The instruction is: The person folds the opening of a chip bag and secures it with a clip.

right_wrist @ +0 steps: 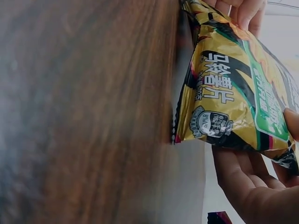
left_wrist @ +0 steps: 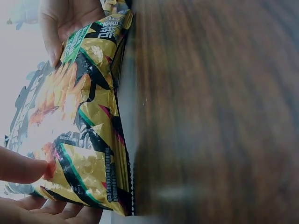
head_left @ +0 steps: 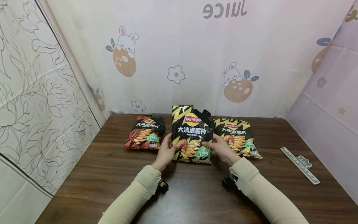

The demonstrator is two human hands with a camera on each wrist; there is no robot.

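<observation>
Both hands hold a black-and-yellow Lay's bag of chips (head_left: 193, 137) upright at the middle of the table, its printed front toward me. My left hand (head_left: 165, 153) grips its left side, thumb on the front and fingers behind. On the right side, my right hand (head_left: 222, 149) does the same. A black clip (head_left: 205, 115) sits across the bag's upper right corner. In the left wrist view, the bag's bottom seam (left_wrist: 124, 172) is close to the tabletop; whether it touches cannot be told.
A red-and-black chip bag (head_left: 144, 133) with a black clip (head_left: 158, 120) at its upper right corner lies left. Another black-and-yellow chip bag (head_left: 237, 137) lies right. Farther right is a flat white toothed strip with a grey-white ornament (head_left: 300, 165). A printed curtain (head_left: 179, 46) hangs behind.
</observation>
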